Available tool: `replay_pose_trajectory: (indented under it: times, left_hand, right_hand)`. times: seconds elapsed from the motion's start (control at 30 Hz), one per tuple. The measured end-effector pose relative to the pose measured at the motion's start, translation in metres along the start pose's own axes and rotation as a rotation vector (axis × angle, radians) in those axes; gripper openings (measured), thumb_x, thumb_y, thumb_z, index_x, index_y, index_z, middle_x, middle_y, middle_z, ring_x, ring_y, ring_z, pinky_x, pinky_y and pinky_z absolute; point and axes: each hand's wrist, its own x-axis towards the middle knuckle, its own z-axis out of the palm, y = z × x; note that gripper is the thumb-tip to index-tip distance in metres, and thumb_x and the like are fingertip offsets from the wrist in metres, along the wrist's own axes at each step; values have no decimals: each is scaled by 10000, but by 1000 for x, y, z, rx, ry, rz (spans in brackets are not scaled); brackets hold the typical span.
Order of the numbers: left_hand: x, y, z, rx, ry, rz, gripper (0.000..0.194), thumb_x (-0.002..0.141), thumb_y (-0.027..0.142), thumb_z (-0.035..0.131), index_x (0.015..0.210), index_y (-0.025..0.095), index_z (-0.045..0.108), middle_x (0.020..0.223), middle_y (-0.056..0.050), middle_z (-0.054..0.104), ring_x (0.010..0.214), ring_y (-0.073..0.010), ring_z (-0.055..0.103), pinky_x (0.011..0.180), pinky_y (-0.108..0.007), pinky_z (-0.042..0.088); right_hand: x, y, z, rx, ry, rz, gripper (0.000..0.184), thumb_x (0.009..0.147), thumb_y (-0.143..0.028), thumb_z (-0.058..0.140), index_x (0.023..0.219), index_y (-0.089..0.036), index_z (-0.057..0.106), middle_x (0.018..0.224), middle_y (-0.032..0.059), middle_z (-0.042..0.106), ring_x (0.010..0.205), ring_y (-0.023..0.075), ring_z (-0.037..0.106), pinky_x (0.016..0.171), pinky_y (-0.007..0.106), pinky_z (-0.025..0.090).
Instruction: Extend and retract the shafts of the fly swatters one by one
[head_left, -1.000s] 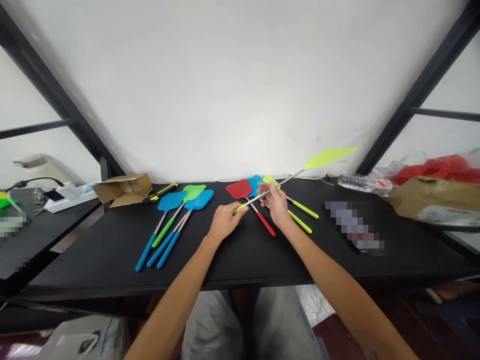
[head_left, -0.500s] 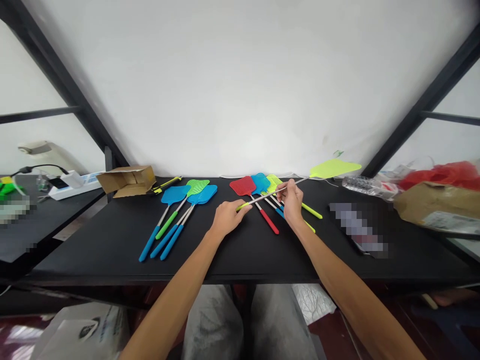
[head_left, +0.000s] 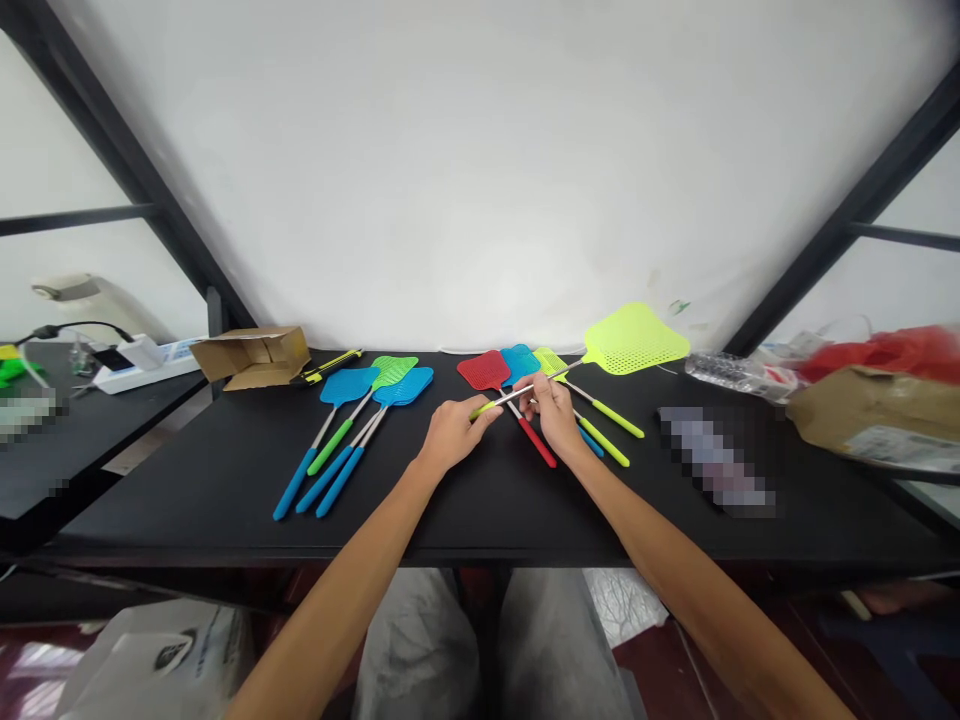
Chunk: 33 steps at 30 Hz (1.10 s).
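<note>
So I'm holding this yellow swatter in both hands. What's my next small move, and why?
I'd probably push the shaft gently toward your left hand, in case it telescopes: that hand grips the handle, your right hand is on the shaft, and some bare metal shows between them.

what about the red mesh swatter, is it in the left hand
No, the left hand holds a yellow mesh swatter; the red one lies on the black table.
</note>
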Motion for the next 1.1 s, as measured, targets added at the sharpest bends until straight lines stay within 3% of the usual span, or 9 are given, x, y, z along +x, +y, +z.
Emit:
replay_pose_trajectory:
  times: [0.2, 0.4, 0.5, 0.7, 1.1]
  left_hand:
    - [3, 2, 1, -8, 48, -35, 435, 949, 555, 422, 862, 218, 685, 656, 12, 607, 582, -115, 491, 602, -229, 285]
    - [3, 2, 1, 12, 32, -68, 420, 925, 567, 467, 887, 233, 719, 703, -4, 669, 633, -137, 559, 616, -240, 305]
    - [3, 1, 1, 28, 12, -65, 412, 910, 578, 486, 867, 241, 719, 709, -8, 680, 648, -148, 580, 611, -245, 302]
    - [2, -2, 0, 72, 12, -115, 407, 912, 583, 472, 849, 253, 702, 677, -7, 661, 651, -165, 581, 592, -249, 270]
    - [1, 1, -3, -8, -35, -39, 458, 942, 567, 400, 730, 212, 597, 582, 25, 502, 551, -121, 447, 579, -237, 263]
  right_hand:
    - [2, -6, 6, 101, 80, 24, 469, 861, -640, 537, 936, -207, 701, 715, 14, 600, 560, 107, 526, 460, 222, 407]
    - [16, -11, -16, 324, 409, 44, 529, 832, -695, 510, 1009, -218, 653, 719, -10, 593, 479, 82, 470, 421, 222, 352]
    - [19, -10, -27, 404, 500, 60, 540, 841, -707, 476, 996, -219, 647, 694, -18, 564, 482, 80, 460, 431, 218, 359]
    - [17, -10, -27, 406, 408, 66, 501, 835, -664, 538, 1032, -220, 660, 700, -28, 551, 484, 72, 439, 431, 213, 343]
    - [8, -7, -6, 281, 150, 70, 513, 867, -663, 479, 1118, -248, 645, 730, -19, 581, 512, 94, 474, 429, 221, 353]
